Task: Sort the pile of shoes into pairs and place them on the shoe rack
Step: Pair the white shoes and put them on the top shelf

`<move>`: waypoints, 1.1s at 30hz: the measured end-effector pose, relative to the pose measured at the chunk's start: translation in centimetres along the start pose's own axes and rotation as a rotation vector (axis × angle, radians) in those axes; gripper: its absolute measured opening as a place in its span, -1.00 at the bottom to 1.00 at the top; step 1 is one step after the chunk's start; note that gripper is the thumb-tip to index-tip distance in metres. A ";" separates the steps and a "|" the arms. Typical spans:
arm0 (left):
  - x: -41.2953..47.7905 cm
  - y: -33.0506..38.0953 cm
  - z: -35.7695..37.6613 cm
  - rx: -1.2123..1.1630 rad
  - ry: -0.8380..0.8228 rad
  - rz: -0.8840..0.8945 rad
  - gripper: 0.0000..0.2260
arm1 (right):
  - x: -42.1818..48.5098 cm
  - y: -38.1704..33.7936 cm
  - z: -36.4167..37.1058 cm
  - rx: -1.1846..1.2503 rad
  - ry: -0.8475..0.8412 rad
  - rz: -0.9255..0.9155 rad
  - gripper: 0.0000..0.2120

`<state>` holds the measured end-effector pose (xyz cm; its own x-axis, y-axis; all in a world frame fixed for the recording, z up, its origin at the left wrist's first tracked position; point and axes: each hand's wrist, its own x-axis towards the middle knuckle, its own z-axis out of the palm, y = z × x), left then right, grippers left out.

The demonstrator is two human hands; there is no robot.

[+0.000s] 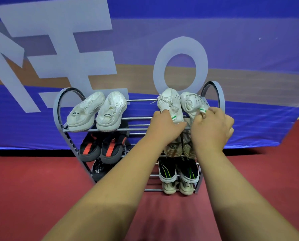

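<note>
A grey metal shoe rack [59,108] with heart-shaped sides stands against a blue banner. On its top shelf, two white laced sneakers lie toes away from me on the right. My left hand [164,126] grips the heel of the left sneaker [168,100]. My right hand [213,129] pinches the heel tab of the right sneaker [190,101]. A pair of white slip-ons [97,112] sits at the top left. Lower shelves hold black-and-red shoes [100,146], beige shoes [174,147], black shoes with green stripes [178,171] and cream shoes [177,187].
The rack stands on a red floor [32,188]. The blue banner [232,49] with large pale letters hangs right behind it. A dark shoe with white lettering [99,168] lies low on the rack's left side.
</note>
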<state>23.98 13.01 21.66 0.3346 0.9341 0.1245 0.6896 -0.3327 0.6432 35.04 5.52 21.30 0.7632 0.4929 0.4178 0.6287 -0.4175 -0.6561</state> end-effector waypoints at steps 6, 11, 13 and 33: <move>-0.2 -1.1 -0.1 -0.022 0.012 0.063 -0.35 | 0.6 0.5 -1.4 -0.180 -0.327 0.040 -0.48; -0.7 -1.5 0.3 -0.070 0.070 0.098 -0.45 | 1.1 2.1 -0.6 0.061 -0.163 -0.084 -0.84; -0.8 -1.4 0.4 -0.080 0.079 0.101 -0.45 | 0.9 2.2 -0.6 0.151 -0.104 -0.066 -0.75; -0.5 -2.5 -0.7 -0.084 -0.045 0.148 -0.35 | -0.1 1.4 1.7 0.103 -0.102 0.068 -0.67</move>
<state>21.66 13.49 20.49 0.4583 0.8683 0.1900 0.5751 -0.4527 0.6814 35.61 6.16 19.27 0.7815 0.5430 0.3074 0.5533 -0.3752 -0.7437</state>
